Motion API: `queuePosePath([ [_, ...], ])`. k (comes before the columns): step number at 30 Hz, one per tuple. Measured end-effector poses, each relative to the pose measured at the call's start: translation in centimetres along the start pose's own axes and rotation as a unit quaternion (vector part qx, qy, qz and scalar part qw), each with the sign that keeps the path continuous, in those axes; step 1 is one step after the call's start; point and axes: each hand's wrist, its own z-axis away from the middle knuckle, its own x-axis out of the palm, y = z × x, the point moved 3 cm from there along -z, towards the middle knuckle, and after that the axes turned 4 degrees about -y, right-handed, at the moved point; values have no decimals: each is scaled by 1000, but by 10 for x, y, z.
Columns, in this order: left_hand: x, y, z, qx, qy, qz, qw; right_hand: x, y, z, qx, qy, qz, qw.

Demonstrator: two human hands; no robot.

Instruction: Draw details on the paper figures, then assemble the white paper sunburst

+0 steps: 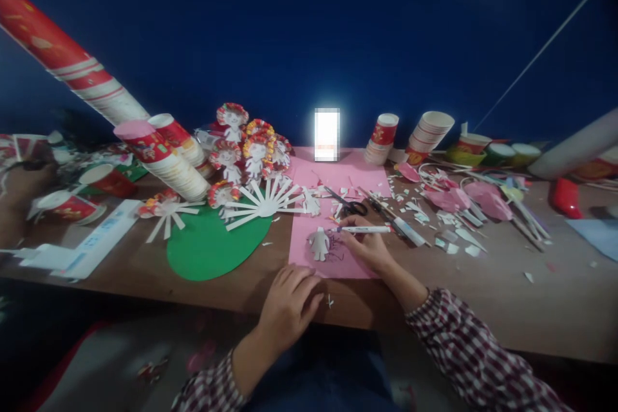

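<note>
My right hand (367,246) grips a white marker pen (379,229), which lies nearly level with its tip pointing left. Just left of that tip, a small white paper doll cutout (319,245) rests on a pink sheet (302,267). Dark scribbled lines mark the sheet around the cutout. My left hand (291,301) rests at the table's front edge by the sheet's lower left corner, fingers stretched and a little bent, with nothing visible in it. Black-handled scissors (355,207) lie beyond my right hand.
Paper dolls with frilled red and yellow heads (255,151) stand behind a green paper piece (212,251) and a white strip fan (265,206). Stacked paper cups (161,158) lean at left. Scraps (451,248) litter the right. Another person's arm (22,199) shows at far left.
</note>
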Motion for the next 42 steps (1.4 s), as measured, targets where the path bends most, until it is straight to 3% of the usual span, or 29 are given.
queuePosePath([
  [9, 15, -14, -38, -15, -35, -58, 998, 7, 4, 2, -6, -34, 57, 998],
  [16, 22, -20, -37, -35, -66, -33, 997, 10, -2, 3, -13, -34, 85, 996],
  [26, 25, -23, -38, -29, -44, -25, 998, 9, -8, 1, -8, -29, 148, 989],
  [33, 27, -23, -37, -43, -82, -23, 995, 8, -8, 2, 7, -27, 165, 986],
  [42, 27, -22, -39, -40, -76, -28, 996, 8, -7, 3, 4, -18, 180, 984],
])
